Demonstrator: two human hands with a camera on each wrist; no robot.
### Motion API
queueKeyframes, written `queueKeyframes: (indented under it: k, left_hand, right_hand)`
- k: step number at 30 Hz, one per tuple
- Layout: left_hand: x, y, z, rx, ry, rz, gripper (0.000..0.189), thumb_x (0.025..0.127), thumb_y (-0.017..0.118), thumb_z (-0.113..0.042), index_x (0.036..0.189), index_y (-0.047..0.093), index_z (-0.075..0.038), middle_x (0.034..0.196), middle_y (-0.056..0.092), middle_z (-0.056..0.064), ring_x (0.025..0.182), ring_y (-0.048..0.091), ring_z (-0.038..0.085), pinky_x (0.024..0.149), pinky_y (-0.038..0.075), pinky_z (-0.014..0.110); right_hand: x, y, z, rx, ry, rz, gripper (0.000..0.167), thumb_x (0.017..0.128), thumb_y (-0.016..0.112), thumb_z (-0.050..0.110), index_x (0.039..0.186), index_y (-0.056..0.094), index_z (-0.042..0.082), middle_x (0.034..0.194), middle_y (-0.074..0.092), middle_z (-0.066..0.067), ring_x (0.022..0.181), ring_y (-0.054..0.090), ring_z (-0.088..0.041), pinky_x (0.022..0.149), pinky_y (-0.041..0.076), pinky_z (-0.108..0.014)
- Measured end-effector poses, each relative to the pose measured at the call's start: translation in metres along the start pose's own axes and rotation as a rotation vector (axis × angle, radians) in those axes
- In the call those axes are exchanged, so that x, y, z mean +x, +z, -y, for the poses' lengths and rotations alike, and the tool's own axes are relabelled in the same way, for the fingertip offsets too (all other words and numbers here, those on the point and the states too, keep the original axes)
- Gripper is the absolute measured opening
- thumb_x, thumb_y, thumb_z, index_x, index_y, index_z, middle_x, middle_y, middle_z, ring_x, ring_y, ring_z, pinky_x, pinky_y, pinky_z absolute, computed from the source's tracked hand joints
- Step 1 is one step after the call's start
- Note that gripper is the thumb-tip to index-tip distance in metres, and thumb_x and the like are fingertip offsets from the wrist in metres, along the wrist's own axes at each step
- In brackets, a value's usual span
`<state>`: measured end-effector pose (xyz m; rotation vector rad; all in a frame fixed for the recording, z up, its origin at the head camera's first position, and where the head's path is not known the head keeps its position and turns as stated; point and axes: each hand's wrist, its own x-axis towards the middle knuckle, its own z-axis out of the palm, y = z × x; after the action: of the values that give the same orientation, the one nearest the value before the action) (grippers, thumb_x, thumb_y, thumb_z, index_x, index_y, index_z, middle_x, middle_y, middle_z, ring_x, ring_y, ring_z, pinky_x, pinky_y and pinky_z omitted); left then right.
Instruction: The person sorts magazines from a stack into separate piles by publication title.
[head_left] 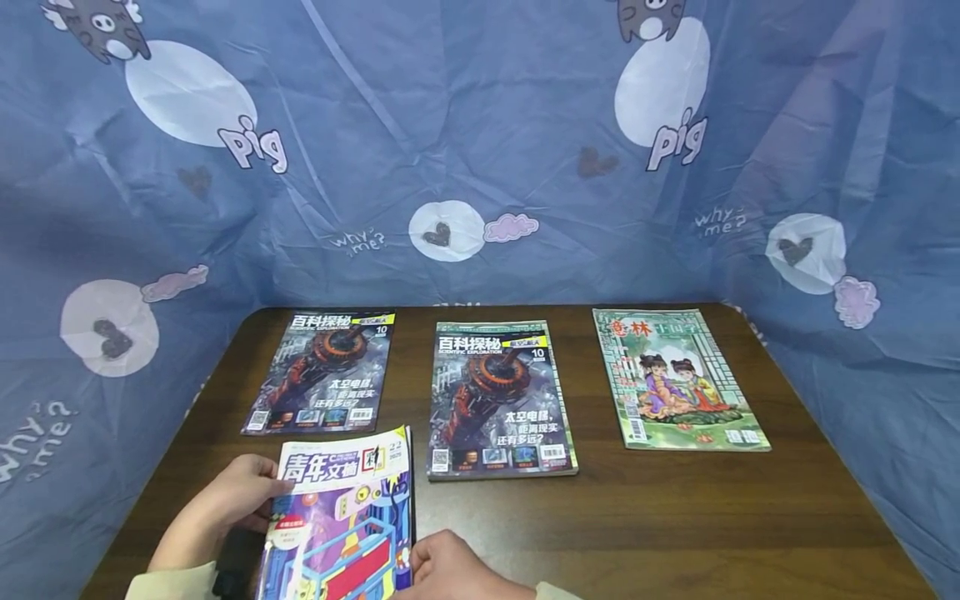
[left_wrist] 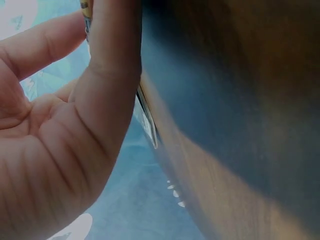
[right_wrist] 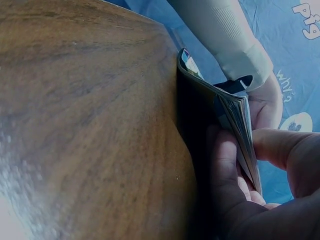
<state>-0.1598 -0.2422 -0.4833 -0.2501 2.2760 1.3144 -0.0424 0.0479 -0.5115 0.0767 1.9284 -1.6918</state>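
Note:
A magazine (head_left: 352, 508) with a purple, blue and white cover is held at the near left of the table, its front facing up. My left hand (head_left: 238, 492) grips its left edge, thumb over the cover and fingers underneath. On the opposite side, my right hand (head_left: 453, 567) pinches the right edge near the lower corner. The right wrist view shows the magazine's page edges (right_wrist: 242, 125) between thumb and fingers, raised and tilted over the tabletop. The left hand's fingers (left_wrist: 112, 65) reach up beside the table in its wrist view.
One dark magazine (head_left: 318, 375) lies at the back left. A matching one (head_left: 498, 408) lies mid-table over a green-edged magazine (head_left: 572, 437). To the right is a green magazine (head_left: 678, 383) with two cartoon figures. Blue cloth (head_left: 450, 125) hangs around the wooden table (head_left: 675, 517).

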Motion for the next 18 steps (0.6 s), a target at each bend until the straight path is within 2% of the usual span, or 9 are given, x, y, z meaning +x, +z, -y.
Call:
queueKeyframes:
  k: [6, 12, 18]
  left_hand:
    - [0.0016, -0.0020, 0.0002, 0.105, 0.013, -0.029, 0.012, 0.093, 0.062, 0.001, 0.083, 0.057, 0.006, 0.071, 0.063, 0.011, 0.060, 0.065, 0.022, 0.053, 0.059, 0.038]
    - [0.0030, -0.0025, 0.0007, 0.113, 0.023, -0.021, 0.012, 0.093, 0.062, 0.001, 0.083, 0.057, 0.007, 0.071, 0.064, 0.011, 0.060, 0.067, 0.024, 0.055, 0.059, 0.040]
    - [0.0019, -0.0016, -0.0015, 0.128, 0.035, -0.023, 0.013, 0.092, 0.062, 0.002, 0.083, 0.057, 0.010, 0.070, 0.064, 0.011, 0.061, 0.068, 0.025, 0.055, 0.060, 0.042]
  right_hand:
    - [0.0022, 0.0001, -0.0023, -0.001, -0.055, 0.005, 0.023, 0.078, 0.081, -0.004, 0.067, 0.061, 0.001, 0.060, 0.066, -0.011, 0.057, 0.060, -0.008, 0.055, 0.047, -0.020]
    - [0.0043, -0.0033, -0.0034, -0.012, -0.061, 0.030, 0.018, 0.080, 0.082, -0.002, 0.070, 0.066, -0.001, 0.062, 0.067, -0.012, 0.058, 0.062, -0.009, 0.058, 0.052, -0.021]
    - [0.0033, -0.0077, -0.0022, -0.104, -0.080, 0.027, 0.021, 0.078, 0.085, 0.003, 0.066, 0.068, 0.000, 0.055, 0.063, -0.005, 0.054, 0.058, -0.008, 0.055, 0.049, -0.022]
